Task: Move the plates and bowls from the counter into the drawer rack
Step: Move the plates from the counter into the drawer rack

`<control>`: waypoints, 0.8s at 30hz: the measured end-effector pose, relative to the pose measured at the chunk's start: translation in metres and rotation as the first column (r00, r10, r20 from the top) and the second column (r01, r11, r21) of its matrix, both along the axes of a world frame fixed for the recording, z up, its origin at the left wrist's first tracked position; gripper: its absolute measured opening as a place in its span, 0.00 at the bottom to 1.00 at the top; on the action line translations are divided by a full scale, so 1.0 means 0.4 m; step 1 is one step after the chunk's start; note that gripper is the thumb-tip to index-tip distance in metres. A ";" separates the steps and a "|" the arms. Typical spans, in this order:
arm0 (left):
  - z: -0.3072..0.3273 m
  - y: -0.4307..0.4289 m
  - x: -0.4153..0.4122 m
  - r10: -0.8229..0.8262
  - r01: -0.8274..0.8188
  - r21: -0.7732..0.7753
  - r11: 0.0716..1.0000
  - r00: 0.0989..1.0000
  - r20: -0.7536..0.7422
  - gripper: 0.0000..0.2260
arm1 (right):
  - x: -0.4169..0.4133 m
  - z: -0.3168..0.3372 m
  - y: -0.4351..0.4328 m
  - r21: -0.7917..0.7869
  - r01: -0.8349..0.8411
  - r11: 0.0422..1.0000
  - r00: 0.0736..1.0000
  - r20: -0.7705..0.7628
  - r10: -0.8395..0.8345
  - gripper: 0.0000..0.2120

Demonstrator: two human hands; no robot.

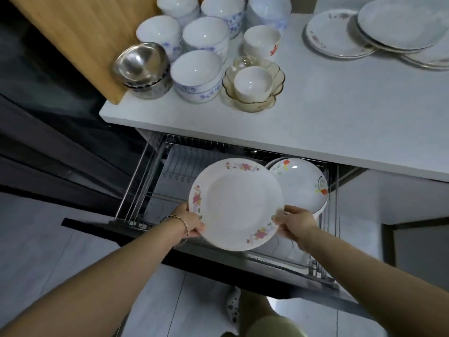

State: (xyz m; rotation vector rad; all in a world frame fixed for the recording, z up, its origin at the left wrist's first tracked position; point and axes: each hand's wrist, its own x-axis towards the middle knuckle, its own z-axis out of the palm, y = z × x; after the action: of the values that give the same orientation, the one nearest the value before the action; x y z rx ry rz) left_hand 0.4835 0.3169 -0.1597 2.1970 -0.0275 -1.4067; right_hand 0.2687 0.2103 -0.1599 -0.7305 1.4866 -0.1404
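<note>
Head view, nearest first: left hand (190,221) and right hand (295,223), each grip closed on an opposite rim of floral plate (235,204), held tilted above open drawer rack (170,166). Just behind, on the right side of the rack: upright plates (301,184), at least two, already slotted. Left portion of rack wires unoccupied. Beyond, on counter (328,113): stacked bowls (196,76), steel bowls (142,66), glass dish with small cup (254,85); far right, stacked plates (398,23) awaiting transfer. Task judged early, most crockery not yet moved.

Risks noted: rim contact with standing plates if lowered too near, chipping likely; missed slot between wires, causing plate to topple; thin fingertip hold on a smooth rim, slip possible during release.
</note>
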 end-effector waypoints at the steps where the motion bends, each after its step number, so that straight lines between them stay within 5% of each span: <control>1: -0.016 -0.009 0.024 -0.007 0.007 0.012 1.000 1.000 0.005 0.23 | 0.028 -0.026 -0.004 0.025 0.013 1.000 1.000 0.001 -0.013 0.19; 14: -0.353 -0.145 0.302 -0.288 0.259 0.224 0.939 0.952 0.104 0.23 | 0.326 -0.389 -0.014 0.157 0.235 0.959 0.968 -0.127 -0.216 0.22; 24: -0.602 -0.268 0.390 -0.413 0.390 0.183 0.903 0.904 0.108 0.22 | 0.405 -0.613 -0.053 -0.005 0.355 0.935 0.909 -0.231 -0.347 0.16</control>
State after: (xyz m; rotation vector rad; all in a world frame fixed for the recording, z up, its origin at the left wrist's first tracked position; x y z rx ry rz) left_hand 0.6393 0.2095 -0.4005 2.5254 -0.4642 -1.4989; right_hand 0.4306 0.1889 -0.4052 -0.4518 1.8304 -0.3098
